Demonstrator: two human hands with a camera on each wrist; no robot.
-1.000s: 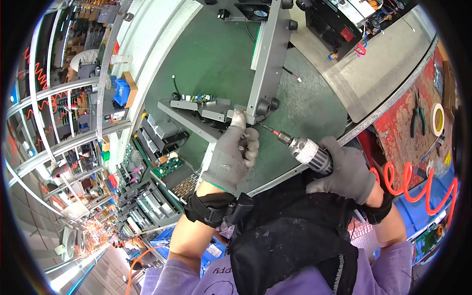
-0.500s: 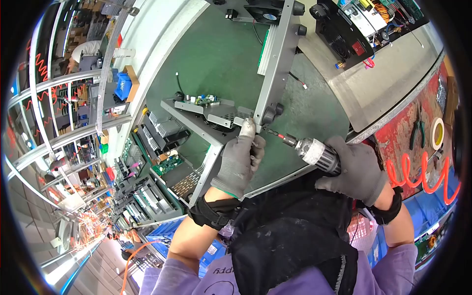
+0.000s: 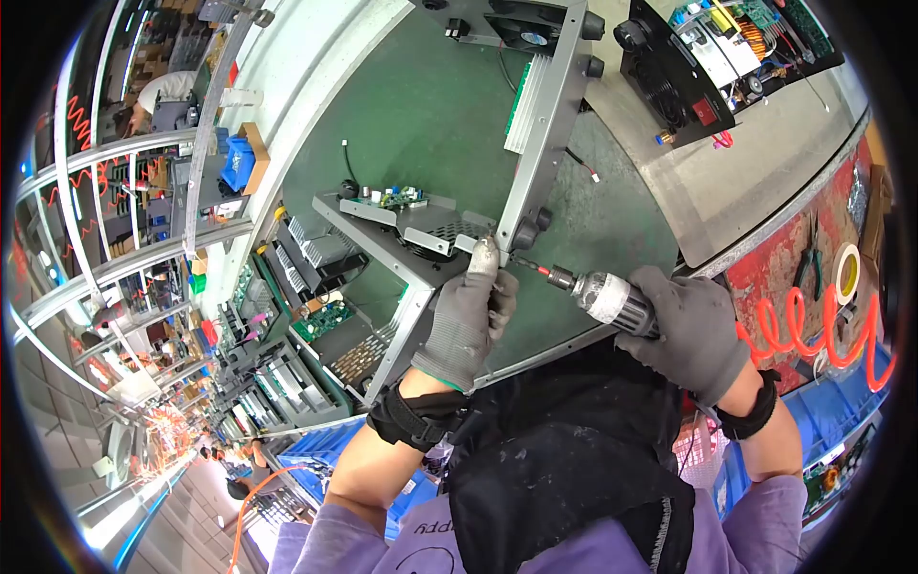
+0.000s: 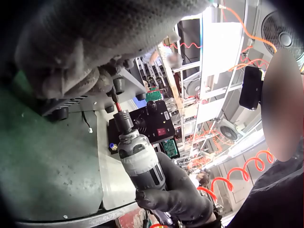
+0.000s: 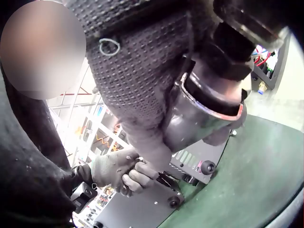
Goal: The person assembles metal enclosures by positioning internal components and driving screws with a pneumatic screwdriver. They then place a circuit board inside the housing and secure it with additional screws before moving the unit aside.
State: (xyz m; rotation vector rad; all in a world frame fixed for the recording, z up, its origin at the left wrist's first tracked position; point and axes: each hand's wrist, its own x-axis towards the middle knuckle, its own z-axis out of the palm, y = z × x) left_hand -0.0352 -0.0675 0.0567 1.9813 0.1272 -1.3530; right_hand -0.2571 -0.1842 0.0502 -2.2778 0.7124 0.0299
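Note:
In a grey glove, the right hand (image 3: 696,335) grips a power screwdriver (image 3: 612,298) whose bit points left at the corner of a grey metal chassis (image 3: 543,143). The gloved left hand (image 3: 465,320) has its thumb at that corner, where a slotted bracket (image 3: 435,237) meets the chassis, and its other fingers are curled. The left wrist view shows the screwdriver's bit (image 4: 117,102) close to the left fingers. In the right wrist view the right hand (image 5: 142,95) wraps the tool's body (image 5: 190,118), and the left hand (image 5: 121,173) lies beyond it.
A black unit with exposed circuitry (image 3: 669,81) stands on a grey plate at the back right. Pliers (image 3: 811,263), a tape roll (image 3: 847,273) and a coiled red hose (image 3: 822,335) are on the right. Heat sinks and boards (image 3: 325,320) lie left of the green table (image 3: 402,105).
Both hands, the screwdriver and the chassis sit slightly farther right in the head view than a second ago. The left thumb stays at the corner and the right hand keeps its grip.

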